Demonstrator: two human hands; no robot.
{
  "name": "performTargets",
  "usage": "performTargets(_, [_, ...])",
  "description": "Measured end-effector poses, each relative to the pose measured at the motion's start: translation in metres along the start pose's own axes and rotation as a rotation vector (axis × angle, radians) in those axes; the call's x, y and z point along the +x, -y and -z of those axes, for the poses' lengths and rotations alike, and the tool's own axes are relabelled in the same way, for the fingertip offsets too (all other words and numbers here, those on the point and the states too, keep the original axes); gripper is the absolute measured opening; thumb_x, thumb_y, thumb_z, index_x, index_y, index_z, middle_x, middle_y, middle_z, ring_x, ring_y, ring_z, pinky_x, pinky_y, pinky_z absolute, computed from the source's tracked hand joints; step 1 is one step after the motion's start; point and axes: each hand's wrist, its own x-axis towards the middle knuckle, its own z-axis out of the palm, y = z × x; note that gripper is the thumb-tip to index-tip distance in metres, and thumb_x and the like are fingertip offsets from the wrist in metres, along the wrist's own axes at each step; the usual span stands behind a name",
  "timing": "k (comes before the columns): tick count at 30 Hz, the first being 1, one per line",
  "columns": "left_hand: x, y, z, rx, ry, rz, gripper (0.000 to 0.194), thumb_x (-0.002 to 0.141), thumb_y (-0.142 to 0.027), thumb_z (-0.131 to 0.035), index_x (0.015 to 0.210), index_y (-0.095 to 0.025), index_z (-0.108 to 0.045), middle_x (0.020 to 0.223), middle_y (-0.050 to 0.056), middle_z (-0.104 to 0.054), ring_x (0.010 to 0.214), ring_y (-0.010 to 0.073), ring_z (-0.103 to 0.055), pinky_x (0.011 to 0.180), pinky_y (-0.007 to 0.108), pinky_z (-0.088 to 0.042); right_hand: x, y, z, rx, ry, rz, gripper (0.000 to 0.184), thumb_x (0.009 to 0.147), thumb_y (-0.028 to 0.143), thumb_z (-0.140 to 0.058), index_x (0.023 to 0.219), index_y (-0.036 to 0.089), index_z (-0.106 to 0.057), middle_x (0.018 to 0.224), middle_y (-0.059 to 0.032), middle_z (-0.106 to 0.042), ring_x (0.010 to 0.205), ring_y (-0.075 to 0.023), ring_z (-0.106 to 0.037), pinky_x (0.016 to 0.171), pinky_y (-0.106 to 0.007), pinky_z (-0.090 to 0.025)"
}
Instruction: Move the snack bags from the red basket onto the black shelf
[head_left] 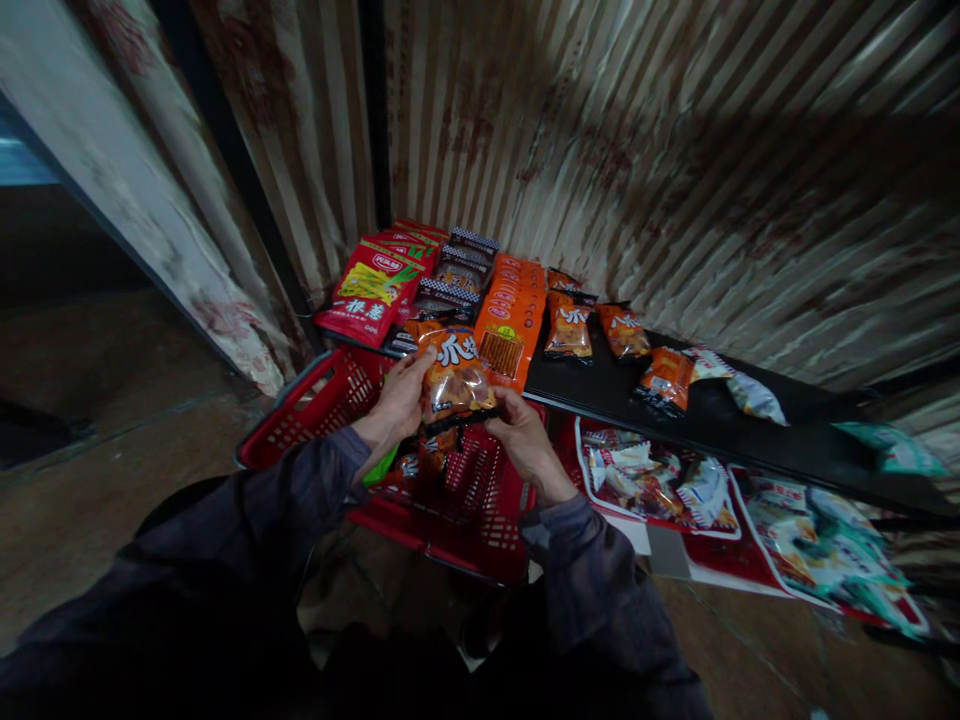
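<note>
Both my hands hold one orange snack packet (pixel 454 375) above a red plastic basket (pixel 457 510). My left hand (pixel 397 400) grips its left edge, fingers curled round it. At the packet's lower right corner my right hand (pixel 525 440) pinches it. The basket sits below the front of a black shelf (pixel 600 390) and holds a few other packets, one of them green (pixel 382 465).
Rows of snack packets lie on the shelf: red ones (pixel 371 290), dark checkered ones (pixel 457 275), orange flat ones (pixel 510 320) and loose orange bags (pixel 664 375). Red trays of wrapped sweets (pixel 652 480) sit below. Corrugated metal wall (pixel 675 170) behind; dirt floor (pixel 112 440) at left.
</note>
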Motion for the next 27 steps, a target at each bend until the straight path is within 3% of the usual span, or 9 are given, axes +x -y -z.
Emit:
performTargets(4, [0.001, 0.0, 0.001, 0.022, -0.019, -0.012, 0.018, 0.074, -0.024, -0.077, 0.081, -0.015, -0.063, 0.069, -0.001, -0.069, 0.057, 0.0111, -0.062, 0.059, 0.024, -0.052, -0.002, -0.001, 0.0, 0.077, -0.018, -0.038, 0.04, 0.056, 0.011, -0.061, 0.092, 0.023, -0.071, 0.09, 0.0053, -0.071, 0.086, -0.0138, -0.062, 0.082, -0.025, -0.048])
performTargets(10, [0.002, 0.006, 0.001, 0.0, -0.015, -0.039, 0.024, 0.069, -0.023, -0.081, 0.081, -0.016, -0.062, 0.071, -0.003, -0.067, 0.061, 0.0093, -0.062, 0.063, 0.022, -0.051, -0.004, -0.001, -0.004, 0.339, -0.112, -0.271, 0.035, 0.05, 0.01, -0.066, 0.083, 0.022, -0.069, 0.081, 0.0063, -0.069, 0.063, -0.008, -0.057, 0.057, -0.019, -0.048])
performTargets(14, [0.002, 0.01, 0.001, 0.028, 0.0, -0.078, 0.021, 0.073, -0.024, -0.077, 0.084, -0.016, -0.061, 0.073, -0.003, -0.066, 0.061, 0.0091, -0.06, 0.061, 0.021, -0.05, -0.001, -0.004, -0.003, 0.423, -0.201, -0.373, 0.031, 0.049, 0.006, -0.065, 0.077, 0.02, -0.065, 0.075, 0.0062, -0.066, 0.065, -0.0074, -0.058, 0.056, -0.016, -0.05])
performTargets(21, [0.001, 0.016, 0.004, 0.066, 0.01, -0.141, 0.027, 0.076, -0.029, -0.076, 0.093, -0.018, -0.058, 0.08, -0.001, -0.067, 0.067, 0.0116, -0.063, 0.065, 0.024, -0.052, -0.002, -0.01, -0.009, 0.442, -0.278, -0.371, 0.025, 0.055, 0.006, -0.072, 0.074, 0.019, -0.062, 0.069, 0.006, -0.065, 0.064, -0.0067, -0.061, 0.059, -0.016, -0.054])
performTargets(27, [-0.001, 0.022, 0.004, 0.063, 0.007, -0.122, 0.028, 0.075, -0.029, -0.076, 0.092, -0.018, -0.056, 0.079, -0.002, -0.065, 0.067, 0.0118, -0.063, 0.066, 0.025, -0.052, -0.009, -0.014, -0.013, 0.447, -0.189, -0.487, 0.036, 0.056, 0.009, -0.08, 0.084, 0.021, -0.061, 0.074, 0.0055, -0.069, 0.065, -0.0089, -0.064, 0.059, -0.021, -0.055])
